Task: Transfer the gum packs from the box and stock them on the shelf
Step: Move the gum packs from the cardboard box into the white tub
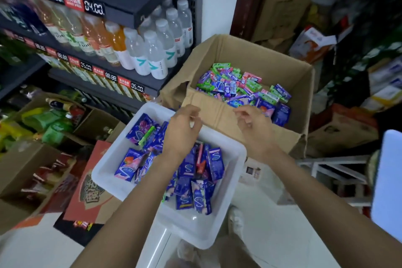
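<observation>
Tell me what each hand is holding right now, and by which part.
Nothing is plainly held. The left hand and right hand hover with loosely curled fingers over the cardboard box's near flap; no gum pack shows in either.

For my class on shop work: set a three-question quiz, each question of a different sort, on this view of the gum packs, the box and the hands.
1. True or false: the cardboard box still holds gum packs.
2. Multiple choice: the white tub with blue packs lies (A) on the drinks shelf, (B) in front of the person, nearer than the box, (C) inside the box.
3. Fill in: the shelf on the left carries rows of ____.

Key
1. True: green, purple and pink packs lie in it.
2. B. The left hand hangs over the tub; the right hand is at the box's near wall. Neither plainly holds a pack.
3. Bottles.
</observation>
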{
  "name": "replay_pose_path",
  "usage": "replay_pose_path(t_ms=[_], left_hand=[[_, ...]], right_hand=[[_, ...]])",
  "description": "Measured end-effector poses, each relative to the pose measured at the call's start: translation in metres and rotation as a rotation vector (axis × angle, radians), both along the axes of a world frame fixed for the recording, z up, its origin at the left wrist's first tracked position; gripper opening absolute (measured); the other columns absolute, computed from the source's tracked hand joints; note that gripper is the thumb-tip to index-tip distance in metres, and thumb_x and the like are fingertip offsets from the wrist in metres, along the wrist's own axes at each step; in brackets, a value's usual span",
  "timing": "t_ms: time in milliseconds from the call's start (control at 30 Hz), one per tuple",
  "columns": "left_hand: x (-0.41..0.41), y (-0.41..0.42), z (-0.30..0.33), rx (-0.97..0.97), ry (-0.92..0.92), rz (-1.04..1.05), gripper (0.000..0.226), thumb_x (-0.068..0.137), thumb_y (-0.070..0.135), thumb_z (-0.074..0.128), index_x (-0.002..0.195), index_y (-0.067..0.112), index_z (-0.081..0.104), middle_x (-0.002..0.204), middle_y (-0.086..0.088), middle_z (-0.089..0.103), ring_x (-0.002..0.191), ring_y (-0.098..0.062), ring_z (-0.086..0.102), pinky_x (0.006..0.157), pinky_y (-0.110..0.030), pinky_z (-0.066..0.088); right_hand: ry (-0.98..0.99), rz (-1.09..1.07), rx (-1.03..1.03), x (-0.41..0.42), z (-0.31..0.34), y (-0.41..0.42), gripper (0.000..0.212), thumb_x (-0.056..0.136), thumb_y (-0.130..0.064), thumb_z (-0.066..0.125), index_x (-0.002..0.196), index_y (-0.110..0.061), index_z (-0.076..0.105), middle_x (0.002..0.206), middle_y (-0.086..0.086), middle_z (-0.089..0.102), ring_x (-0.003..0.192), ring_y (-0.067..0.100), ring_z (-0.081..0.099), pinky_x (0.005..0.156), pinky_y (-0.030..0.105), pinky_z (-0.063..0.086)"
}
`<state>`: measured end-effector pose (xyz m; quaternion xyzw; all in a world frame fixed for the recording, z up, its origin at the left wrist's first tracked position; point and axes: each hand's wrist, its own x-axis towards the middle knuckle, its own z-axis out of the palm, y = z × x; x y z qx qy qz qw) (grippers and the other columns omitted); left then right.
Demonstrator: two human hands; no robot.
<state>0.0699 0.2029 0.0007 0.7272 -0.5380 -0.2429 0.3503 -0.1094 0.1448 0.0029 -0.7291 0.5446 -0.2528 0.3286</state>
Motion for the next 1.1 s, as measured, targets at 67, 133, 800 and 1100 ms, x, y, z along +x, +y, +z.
replay_pose_path(t_ms=[67, 133, 800, 1100], left_hand=[[-0.009, -0.029, 0.013, -0.048, -0.004, 0.003, 0.024, 0.089, 0.008, 0.054, 0.112, 0.009, 0.061, 0.105, -0.003, 0.064, 0.088, -0.014, 0.057, 0.076, -0.023, 0.042], [-0.018, -0.063, 0.019, -0.086, -0.055, -0.005, 0.024, 0.086, 0.006, 0.056, 0.110, 0.007, 0.062, 0.103, -0.008, 0.065, 0.093, -0.022, 0.060, 0.083, -0.029, 0.045], [-0.047, -0.224, -0.085, 0.767, -0.409, -0.204, 0.090, 0.084, 0.041, 0.067, 0.150, 0.035, 0.006, 0.160, 0.000, -0.006, 0.146, -0.030, -0.004, 0.115, -0.055, 0.015], [-0.040, -0.219, -0.085, 0.688, -0.263, -0.216, 0.084, 0.083, 0.028, 0.071, 0.150, 0.029, 0.020, 0.159, -0.004, 0.006, 0.145, -0.030, 0.011, 0.113, -0.040, 0.026]], right_hand=[[-0.013, -0.054, -0.019, -0.012, 0.011, -0.026, 0.027, 0.088, 0.004, 0.048, 0.108, -0.004, 0.063, 0.107, 0.012, 0.063, 0.090, 0.013, 0.055, 0.072, 0.011, 0.039], [0.010, -0.090, -0.009, -0.024, 0.016, -0.056, 0.029, 0.088, 0.002, 0.048, 0.112, -0.006, 0.062, 0.110, 0.011, 0.063, 0.094, 0.015, 0.057, 0.079, 0.020, 0.041], [0.471, 0.558, 0.502, -0.042, -0.094, -0.216, 0.097, 0.073, -0.050, 0.074, 0.150, -0.023, 0.020, 0.157, 0.001, 0.010, 0.144, 0.022, 0.007, 0.117, 0.041, 0.017], [0.591, 0.600, 0.501, -0.038, -0.089, -0.221, 0.101, 0.072, -0.043, 0.077, 0.149, -0.016, 0.017, 0.150, 0.007, 0.033, 0.134, 0.027, 0.036, 0.104, 0.034, 0.038]])
